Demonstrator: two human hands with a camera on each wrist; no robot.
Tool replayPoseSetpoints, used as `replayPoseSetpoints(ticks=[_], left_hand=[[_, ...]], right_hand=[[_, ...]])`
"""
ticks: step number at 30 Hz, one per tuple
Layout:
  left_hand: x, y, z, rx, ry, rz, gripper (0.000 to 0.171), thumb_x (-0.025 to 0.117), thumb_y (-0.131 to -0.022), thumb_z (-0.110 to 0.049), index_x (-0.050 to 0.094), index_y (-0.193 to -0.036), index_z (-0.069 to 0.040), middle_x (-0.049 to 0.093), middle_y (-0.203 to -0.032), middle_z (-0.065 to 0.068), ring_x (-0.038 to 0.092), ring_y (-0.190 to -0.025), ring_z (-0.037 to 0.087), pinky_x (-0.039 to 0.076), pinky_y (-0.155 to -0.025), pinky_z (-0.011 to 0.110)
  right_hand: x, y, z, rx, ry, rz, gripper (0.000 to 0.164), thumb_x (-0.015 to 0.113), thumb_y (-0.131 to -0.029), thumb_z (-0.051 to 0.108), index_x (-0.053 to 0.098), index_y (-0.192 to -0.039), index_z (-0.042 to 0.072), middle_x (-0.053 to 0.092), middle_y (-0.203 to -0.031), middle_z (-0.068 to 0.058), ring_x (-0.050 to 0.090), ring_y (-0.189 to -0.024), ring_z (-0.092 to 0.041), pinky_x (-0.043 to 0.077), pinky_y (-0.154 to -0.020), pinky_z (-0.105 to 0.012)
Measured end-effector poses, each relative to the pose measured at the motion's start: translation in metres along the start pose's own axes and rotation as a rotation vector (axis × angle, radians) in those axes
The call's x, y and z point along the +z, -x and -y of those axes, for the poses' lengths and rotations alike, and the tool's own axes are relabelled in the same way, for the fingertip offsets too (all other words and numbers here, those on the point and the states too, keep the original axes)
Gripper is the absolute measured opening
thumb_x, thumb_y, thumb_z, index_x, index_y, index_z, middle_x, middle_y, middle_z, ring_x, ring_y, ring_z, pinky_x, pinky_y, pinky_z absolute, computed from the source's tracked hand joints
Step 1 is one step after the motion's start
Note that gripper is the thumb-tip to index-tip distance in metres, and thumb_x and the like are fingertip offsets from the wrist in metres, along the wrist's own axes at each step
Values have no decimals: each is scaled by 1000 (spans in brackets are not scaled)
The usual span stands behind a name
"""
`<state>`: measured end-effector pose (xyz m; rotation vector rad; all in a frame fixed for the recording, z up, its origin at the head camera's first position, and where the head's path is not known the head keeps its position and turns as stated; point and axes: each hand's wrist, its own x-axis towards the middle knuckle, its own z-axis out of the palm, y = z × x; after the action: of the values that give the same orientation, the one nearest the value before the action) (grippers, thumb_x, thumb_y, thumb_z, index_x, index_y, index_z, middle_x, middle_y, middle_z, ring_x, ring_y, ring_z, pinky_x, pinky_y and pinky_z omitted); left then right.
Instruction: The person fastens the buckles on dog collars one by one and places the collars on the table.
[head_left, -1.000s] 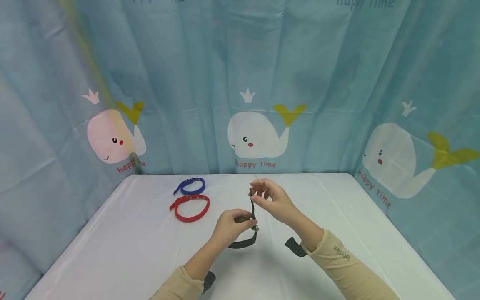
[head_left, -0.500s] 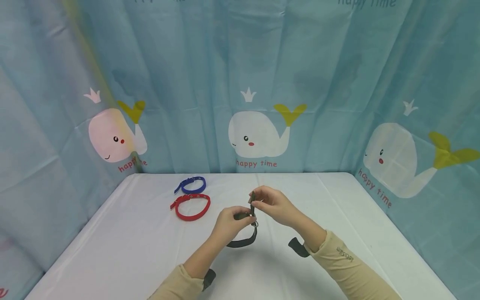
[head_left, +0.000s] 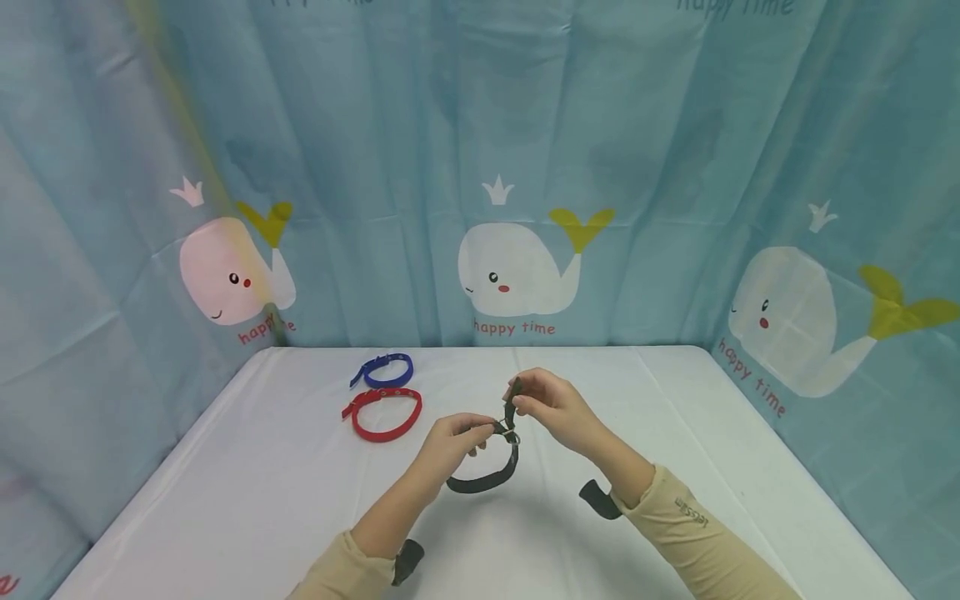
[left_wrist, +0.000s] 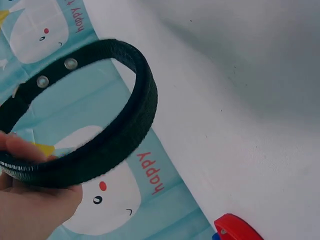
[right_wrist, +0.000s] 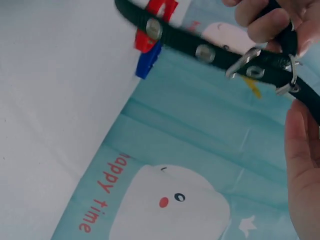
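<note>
A dark pet collar [head_left: 483, 483], bent into a loop, is held up above the white table. My left hand [head_left: 448, 446] pinches its strap beside the buckle, and my right hand [head_left: 553, 410] pinches the upright strap end above it. In the right wrist view, the metal buckle [right_wrist: 286, 75] and several eyelets show along the strap. The left wrist view shows the loop [left_wrist: 145, 95] from its far side, with fingers of my left hand [left_wrist: 35, 205] around the band.
A red collar [head_left: 384, 437] and a blue collar [head_left: 387, 384] lie looped on the white tabletop [head_left: 637, 433], at the far left. A blue whale-print curtain [head_left: 660, 250] surrounds the table's back and sides.
My left fingers have shifted to the left on the dark collar, so more of its buckle and loop shows. My right hand, still pinching the strap end, has moved slightly right.
</note>
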<state>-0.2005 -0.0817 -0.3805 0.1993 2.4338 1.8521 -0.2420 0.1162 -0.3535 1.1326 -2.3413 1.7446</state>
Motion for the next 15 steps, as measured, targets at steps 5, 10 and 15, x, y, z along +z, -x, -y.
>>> replayPoseSetpoints(ticks=[5,10,15], left_hand=[[3,-2,-1,-63,0,-15,29,64,-93,-24,71,-109,-2,59,-80,3,48,-75,20,39,-67,34],[5,-4,-2,-129,8,-30,26,64,-91,-26,71,-93,-1,57,-75,3,50,-77,22,38,-70,38],[3,-6,-4,-216,16,46,32,64,-92,-31,61,-72,-5,54,-72,4,49,-78,22,35,-72,41]], right_hand=[[2,-3,1,-11,-50,-6,20,54,-97,-1,53,-114,-12,61,-107,-22,63,-95,-15,53,-83,-31],[3,-4,1,3,-84,-5,20,53,-97,-1,52,-114,-11,61,-107,-22,63,-94,-14,53,-84,-31],[3,-3,-1,7,-95,-2,20,53,-96,-3,52,-114,-12,61,-106,-23,63,-95,-13,53,-85,-32]])
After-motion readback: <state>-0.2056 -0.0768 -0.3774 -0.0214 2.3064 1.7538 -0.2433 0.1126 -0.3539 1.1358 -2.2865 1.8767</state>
